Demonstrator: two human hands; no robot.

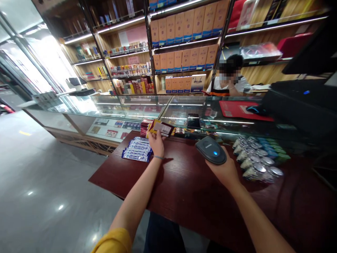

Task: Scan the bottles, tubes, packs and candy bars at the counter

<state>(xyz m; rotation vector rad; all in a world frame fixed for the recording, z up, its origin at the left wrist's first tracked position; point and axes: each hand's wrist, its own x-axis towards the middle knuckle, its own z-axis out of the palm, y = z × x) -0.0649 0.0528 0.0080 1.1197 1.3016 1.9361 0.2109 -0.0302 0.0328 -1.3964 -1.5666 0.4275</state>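
My left hand (157,143) is closed on a small dark red and yellow packet (163,128), whose pale barcode label faces me. Wrapped round the handle of a black barcode scanner (210,150) is my right hand (226,168); a blue light glows on the scanner's top. The scanner is held above the dark red wooden table (181,189), to the right of the packet. Behind my left hand stands a stack of red and yellow packets (144,128). Blue and white wrapped packs (137,149) lie in a row left of that hand.
Several silver-lidded containers (256,168) and blue and green packs (273,147) stand right of my right hand. A glass display counter (126,109) borders the table, bearing a phone (193,121) and a red mat (237,109) with a mouse (255,109). Behind it sits a person (231,75).
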